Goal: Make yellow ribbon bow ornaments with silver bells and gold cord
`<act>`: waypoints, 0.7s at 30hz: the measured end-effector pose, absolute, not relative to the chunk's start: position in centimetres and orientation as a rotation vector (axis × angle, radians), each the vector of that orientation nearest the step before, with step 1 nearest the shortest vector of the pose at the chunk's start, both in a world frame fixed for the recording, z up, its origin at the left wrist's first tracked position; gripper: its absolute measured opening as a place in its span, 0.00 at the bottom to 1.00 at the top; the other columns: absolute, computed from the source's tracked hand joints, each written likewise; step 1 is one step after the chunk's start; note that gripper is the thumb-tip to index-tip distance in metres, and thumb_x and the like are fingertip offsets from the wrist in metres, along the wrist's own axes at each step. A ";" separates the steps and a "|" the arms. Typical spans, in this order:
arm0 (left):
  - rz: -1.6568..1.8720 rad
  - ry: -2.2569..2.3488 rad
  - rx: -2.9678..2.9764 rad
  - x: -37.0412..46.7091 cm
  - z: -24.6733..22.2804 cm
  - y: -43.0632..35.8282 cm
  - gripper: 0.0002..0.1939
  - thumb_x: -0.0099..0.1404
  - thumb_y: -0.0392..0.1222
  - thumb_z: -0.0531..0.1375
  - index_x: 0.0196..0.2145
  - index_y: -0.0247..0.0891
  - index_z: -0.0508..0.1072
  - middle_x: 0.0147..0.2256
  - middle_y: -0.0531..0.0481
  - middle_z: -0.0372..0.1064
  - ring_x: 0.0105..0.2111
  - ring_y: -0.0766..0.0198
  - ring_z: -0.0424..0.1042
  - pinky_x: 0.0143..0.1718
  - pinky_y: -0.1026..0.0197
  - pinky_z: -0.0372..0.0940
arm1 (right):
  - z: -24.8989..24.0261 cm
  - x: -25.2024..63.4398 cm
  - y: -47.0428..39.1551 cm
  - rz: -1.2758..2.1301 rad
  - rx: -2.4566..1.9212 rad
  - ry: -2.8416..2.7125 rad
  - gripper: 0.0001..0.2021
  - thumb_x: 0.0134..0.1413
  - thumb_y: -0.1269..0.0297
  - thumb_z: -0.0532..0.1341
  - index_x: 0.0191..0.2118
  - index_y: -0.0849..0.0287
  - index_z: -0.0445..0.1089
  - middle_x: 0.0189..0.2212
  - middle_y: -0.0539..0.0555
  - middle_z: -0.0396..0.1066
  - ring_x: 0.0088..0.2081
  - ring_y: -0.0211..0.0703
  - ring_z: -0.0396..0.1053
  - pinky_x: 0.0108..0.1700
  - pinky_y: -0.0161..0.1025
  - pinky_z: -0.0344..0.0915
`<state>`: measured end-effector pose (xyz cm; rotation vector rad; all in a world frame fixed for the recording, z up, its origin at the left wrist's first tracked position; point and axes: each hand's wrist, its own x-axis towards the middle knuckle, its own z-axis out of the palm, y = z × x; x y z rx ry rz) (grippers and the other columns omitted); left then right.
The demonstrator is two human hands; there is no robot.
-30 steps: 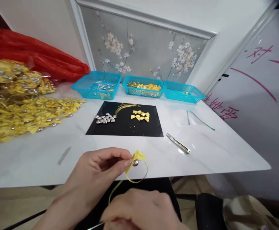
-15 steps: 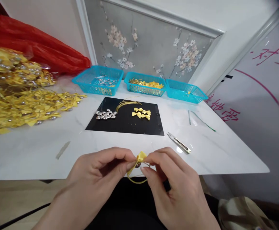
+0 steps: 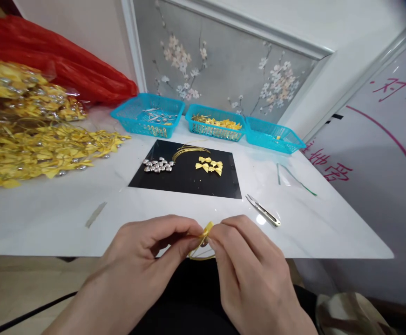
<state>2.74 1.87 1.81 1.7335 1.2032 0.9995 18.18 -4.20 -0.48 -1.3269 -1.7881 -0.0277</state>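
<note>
Above the table's near edge, my left hand point(image 3: 161, 251) pinches a yellow ribbon bow point(image 3: 207, 229) from the left. My right hand point(image 3: 248, 260) is closed on the same bow from the right, thumb against forefinger. A small silvery bead point(image 3: 204, 242) shows just under the bow, partly hidden by my fingers. A thin yellow cord point(image 3: 200, 258) loops down between both hands. Beyond them, a black mat point(image 3: 175, 186) carries silver heart-shaped beads point(image 3: 158, 165), several yellow bows point(image 3: 210, 165) and a bundle of gold cords point(image 3: 191, 151).
Thread snips point(image 3: 263, 210) lie right of the mat. Three blue baskets point(image 3: 147, 128) line the wall. At left are a heap of yellow bow strings point(image 3: 49, 149) and red fabric point(image 3: 66, 65). A tape strip point(image 3: 96, 215) and green ties point(image 3: 297, 179) lie on the table.
My right thumb has closed up against the forefinger at the bow, where there was a gap before. The bow is turned narrower, and the cord loop sits higher. The view has shifted slightly.
</note>
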 end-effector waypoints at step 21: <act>0.735 0.948 1.321 1.1 0.5 3.5 0.02 0.58 0.40 0.71 0.28 0.44 0.82 0.27 0.55 0.80 0.29 0.67 0.75 0.31 0.70 0.69 | -0.1 17.8 -6.4 0.214 -1.312 -1.565 0.16 0.67 0.73 0.56 0.48 0.43 0.75 0.29 0.45 0.75 0.19 0.34 0.67 0.19 0.30 0.67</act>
